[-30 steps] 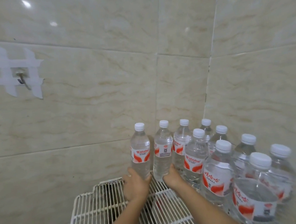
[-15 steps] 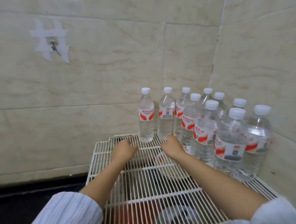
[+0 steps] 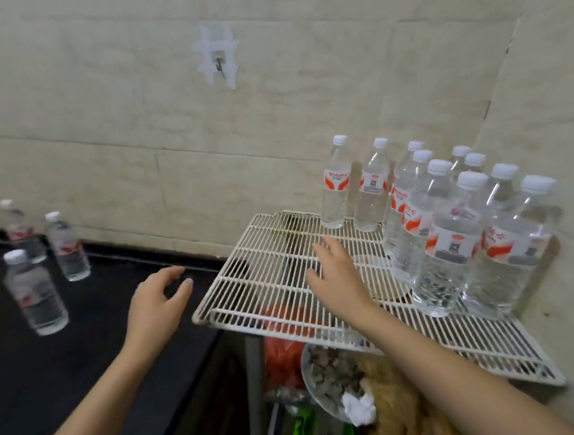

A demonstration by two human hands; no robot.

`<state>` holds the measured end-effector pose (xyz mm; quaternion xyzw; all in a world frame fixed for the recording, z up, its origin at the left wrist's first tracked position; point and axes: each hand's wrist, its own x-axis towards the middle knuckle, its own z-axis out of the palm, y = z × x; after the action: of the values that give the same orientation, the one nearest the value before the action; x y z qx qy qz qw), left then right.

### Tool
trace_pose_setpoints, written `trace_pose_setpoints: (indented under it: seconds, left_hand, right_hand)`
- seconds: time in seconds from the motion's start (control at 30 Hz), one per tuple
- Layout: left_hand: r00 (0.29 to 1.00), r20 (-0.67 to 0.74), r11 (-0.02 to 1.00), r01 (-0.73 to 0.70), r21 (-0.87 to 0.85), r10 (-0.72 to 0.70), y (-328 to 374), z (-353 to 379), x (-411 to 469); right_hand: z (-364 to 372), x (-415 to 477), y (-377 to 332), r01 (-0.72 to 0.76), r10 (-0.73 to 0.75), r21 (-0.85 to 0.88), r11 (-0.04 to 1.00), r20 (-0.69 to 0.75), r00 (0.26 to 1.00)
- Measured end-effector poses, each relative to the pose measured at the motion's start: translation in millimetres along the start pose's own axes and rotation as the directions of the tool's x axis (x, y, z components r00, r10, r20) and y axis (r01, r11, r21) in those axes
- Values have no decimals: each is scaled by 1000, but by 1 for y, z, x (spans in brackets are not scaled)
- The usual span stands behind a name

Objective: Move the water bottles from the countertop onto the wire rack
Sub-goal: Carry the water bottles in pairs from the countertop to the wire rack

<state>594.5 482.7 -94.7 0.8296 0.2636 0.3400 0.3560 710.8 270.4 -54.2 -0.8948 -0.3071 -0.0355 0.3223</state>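
Three water bottles (image 3: pixel 35 292) stood on the dark bench (image 3: pixel 84 350) at far left, well apart from the cluster of bottles (image 3: pixel 449 233) already upright at the right, far end of the wire rack (image 3: pixel 270 286). The step in hand looked like reaching back for more; it would go best by gripping a bottle around its middle and setting it squarely across the wires beside the others. The left hand (image 3: pixel 154 308) hovered over the bench, fingers loosely spread, holding nothing. The right hand (image 3: pixel 340 274) hung over the rack, fingers open and empty.
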Motion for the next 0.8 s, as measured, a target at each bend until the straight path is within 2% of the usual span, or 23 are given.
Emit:
trace_pose_setpoints:
  seconds: [0.13,0.27,0.5,0.63,0.8]
  left_hand:
    - [985,-56,981,168,102,-163,-51,-44,-54]
    - [920,-163,904,383,187,-356,-112,-95,-109]
    - [783,-312,785,600,154,-538,-158,-186,-227]
    - [728,-372,739,658,143,-576,-163,-245,-303]
    - [655,-493,697,705,126,-573,-164,-314,-380]
  right_hand:
    - [49,-24,-48,192,-193,50,980,26,981]
    - [103,-63,-93,323,-337,107,940,159,928]
    - [162,-134,-124,322,-347,128,938,371,862]
    - [190,-184,-161,322,-362,166,932,414,835]
    - [224,-257,-216,381,-456,252,890,467,757]
